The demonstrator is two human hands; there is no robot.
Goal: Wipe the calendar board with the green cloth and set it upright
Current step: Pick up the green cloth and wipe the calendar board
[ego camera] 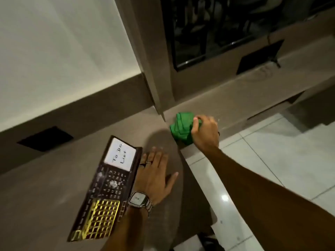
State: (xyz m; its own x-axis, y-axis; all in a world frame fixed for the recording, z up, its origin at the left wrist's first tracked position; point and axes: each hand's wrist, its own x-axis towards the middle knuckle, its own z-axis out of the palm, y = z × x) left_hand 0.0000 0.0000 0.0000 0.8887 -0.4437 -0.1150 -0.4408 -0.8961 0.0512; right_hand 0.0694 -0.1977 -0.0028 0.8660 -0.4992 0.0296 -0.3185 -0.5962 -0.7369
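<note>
The calendar board (107,187) lies flat on the brown counter, dark with a white "To Do List" panel at its far end and a gold grid at its near end. My left hand (154,176), with rings and a wristwatch, rests flat on the counter just right of the board, fingers spread. The folded green cloth (181,127) sits on the counter at the inner corner near the pillar. My right hand (204,133) is on the cloth's right side, fingers curled over it.
The brown counter (45,196) bends around a pillar (155,69) and runs on to the right. Dark rectangular cut-outs (45,138) sit in the back ledge. A dark window (217,24) is above. White floor tiles (272,160) lie right of the counter edge.
</note>
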